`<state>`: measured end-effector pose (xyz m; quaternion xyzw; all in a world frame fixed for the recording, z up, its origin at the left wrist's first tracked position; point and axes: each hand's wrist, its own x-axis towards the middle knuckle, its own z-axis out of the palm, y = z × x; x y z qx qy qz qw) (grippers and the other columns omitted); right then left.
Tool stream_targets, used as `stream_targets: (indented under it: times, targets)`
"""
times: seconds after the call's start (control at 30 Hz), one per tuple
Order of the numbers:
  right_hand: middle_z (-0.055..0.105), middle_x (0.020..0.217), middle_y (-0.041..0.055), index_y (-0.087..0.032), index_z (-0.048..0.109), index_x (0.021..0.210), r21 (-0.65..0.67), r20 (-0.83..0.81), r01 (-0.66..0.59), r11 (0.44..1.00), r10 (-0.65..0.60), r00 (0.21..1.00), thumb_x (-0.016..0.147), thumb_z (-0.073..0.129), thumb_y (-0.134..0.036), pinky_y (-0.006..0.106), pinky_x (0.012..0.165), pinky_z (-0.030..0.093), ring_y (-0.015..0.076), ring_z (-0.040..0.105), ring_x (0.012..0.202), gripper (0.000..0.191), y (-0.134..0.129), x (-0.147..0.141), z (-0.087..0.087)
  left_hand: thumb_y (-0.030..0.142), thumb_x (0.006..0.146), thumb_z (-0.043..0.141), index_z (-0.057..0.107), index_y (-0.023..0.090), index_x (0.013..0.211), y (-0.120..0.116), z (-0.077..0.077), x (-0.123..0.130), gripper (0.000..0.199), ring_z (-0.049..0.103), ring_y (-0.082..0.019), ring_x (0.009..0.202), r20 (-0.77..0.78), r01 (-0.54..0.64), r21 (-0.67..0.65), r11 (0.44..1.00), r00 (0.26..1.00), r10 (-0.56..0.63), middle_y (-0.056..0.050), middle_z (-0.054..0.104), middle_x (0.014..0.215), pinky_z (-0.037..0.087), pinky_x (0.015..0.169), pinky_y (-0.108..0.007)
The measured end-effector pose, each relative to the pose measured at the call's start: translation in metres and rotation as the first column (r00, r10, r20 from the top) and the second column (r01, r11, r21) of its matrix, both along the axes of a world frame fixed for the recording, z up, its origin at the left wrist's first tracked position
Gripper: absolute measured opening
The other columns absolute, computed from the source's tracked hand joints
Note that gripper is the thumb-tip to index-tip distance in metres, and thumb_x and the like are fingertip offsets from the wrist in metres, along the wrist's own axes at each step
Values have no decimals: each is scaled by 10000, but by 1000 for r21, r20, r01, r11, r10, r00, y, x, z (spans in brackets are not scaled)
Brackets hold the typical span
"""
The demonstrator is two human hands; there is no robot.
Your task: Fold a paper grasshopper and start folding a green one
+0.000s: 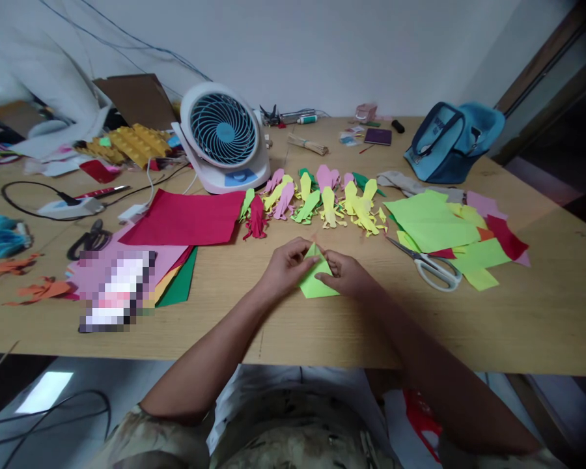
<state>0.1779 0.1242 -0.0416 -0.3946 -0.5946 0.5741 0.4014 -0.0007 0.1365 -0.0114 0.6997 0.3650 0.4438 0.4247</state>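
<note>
A light green folded paper [316, 280], triangular with its point away from me, lies on the wooden table [517, 326] in front of me. My left hand [286, 264] presses on its left edge with fingers curled over the fold. My right hand [348, 273] pinches its right side near the tip. Both hands touch the paper. Behind it stands a row of several finished folded paper figures [317, 202] in yellow, pink, green and red.
White-handled scissors [432, 267] lie to the right beside a pile of green, yellow, pink and red paper sheets [444, 225]. A red sheet [185, 218] and stacked colored sheets lie left. A white desk fan [224, 137], black scissors [90, 240] and a blue bag [452, 140] stand farther back.
</note>
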Motion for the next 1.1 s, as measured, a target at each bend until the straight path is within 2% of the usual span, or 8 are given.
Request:
stream_targets:
  times: [0.13,0.2,0.4,0.57,0.73,0.87,1.0,1.1]
  targets:
    - [713,845,-4,-228,579,963,11,8,3,1000,-4,1000,695,744,-270,298,721,544,178,692,814,318,-1,-1,4,413,800,702,665,153,827,3,0,-2,264,516,-121,630,186,38,-224,974,983,4,-5,601,717,384,593,-239]
    - [707,832,0,-219,572,953,19,30,6,1000,-7,1000,699,744,-285,286,697,533,171,683,796,314,-1,0,6,424,758,739,659,152,826,6,1,-3,292,491,-109,590,238,36,-281,959,971,34,9,586,682,367,573,-235]
    - [649,756,-25,-202,556,925,13,66,-42,999,41,997,706,748,-317,236,595,462,131,619,672,313,0,7,13,445,680,788,685,146,768,12,11,-8,328,510,-119,617,260,-4,-304,953,962,87,-11,616,689,397,598,-248]
    - [671,798,-10,-198,565,947,11,84,-53,999,52,995,714,747,-312,249,619,471,142,635,699,318,-1,9,15,429,722,751,661,141,761,9,14,-8,304,499,-106,604,264,70,-317,946,964,18,-2,600,677,381,601,-236]
    - [697,838,6,-194,567,959,-36,54,-73,997,75,996,696,758,-283,258,654,498,159,669,763,337,-1,11,16,324,752,688,621,149,786,7,5,-9,190,446,-85,549,176,92,-323,942,984,-36,25,545,648,323,547,-218]
    - [704,850,8,-199,562,947,-47,52,-78,996,81,995,697,760,-267,255,664,500,158,677,774,326,-1,12,17,255,723,675,591,155,807,11,-5,-13,155,361,-64,514,54,145,-288,947,989,-135,63,453,615,266,509,-202]
    - [710,860,13,-198,563,930,-49,53,-120,992,122,991,700,759,-266,257,670,498,160,681,782,310,-1,12,17,184,693,638,596,142,901,13,-7,-17,216,441,-87,606,-73,199,-193,961,974,-216,28,540,735,327,550,-203]
    - [717,866,15,-197,567,940,-60,74,-133,989,137,988,700,759,-270,265,683,501,167,684,798,316,-1,12,17,121,660,623,598,147,975,11,-4,-18,318,481,-110,669,-201,198,-104,975,955,-216,17,568,791,361,584,-213]
